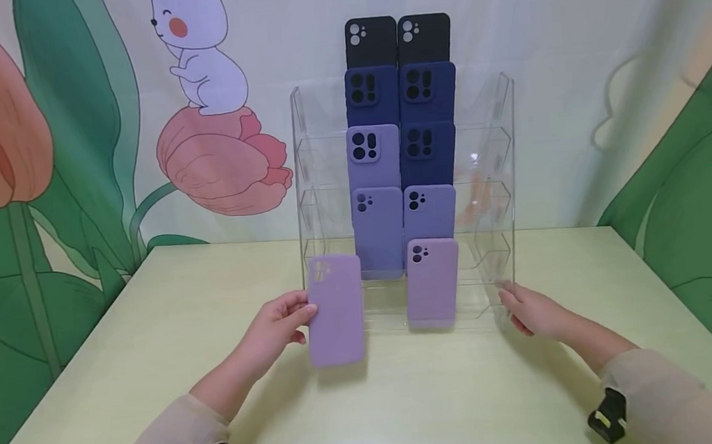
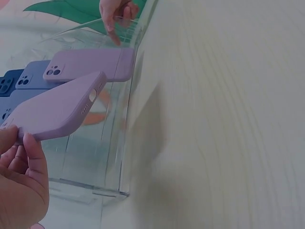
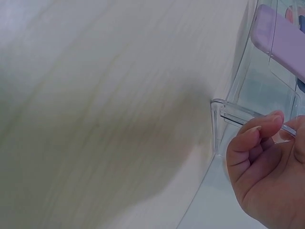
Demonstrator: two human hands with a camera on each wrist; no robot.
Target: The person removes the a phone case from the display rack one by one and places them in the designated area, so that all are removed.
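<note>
A light purple phone case (image 1: 336, 314) is pinched along its left edge between the thumb and fingers of my left hand (image 1: 278, 323). It stands nearly upright in front of the lower left of a clear acrylic display rack (image 1: 511, 168); the left wrist view shows the case (image 2: 62, 107) tilted, apart from the table. My right hand (image 1: 535, 311) grips the lower right side panel of the rack, thumb and fingers around its edge (image 3: 255, 116). On the lowest tier, right column, stands another light purple case (image 1: 432, 279).
Behind it, more cases rise in two columns: lavender (image 1: 379, 234), dark blue (image 1: 429, 153) and black (image 1: 423, 39) at the top. The rack stands on a pale wooden table (image 1: 408, 406) before a printed curtain (image 1: 316, 30) with flowers and a white rabbit-like animal.
</note>
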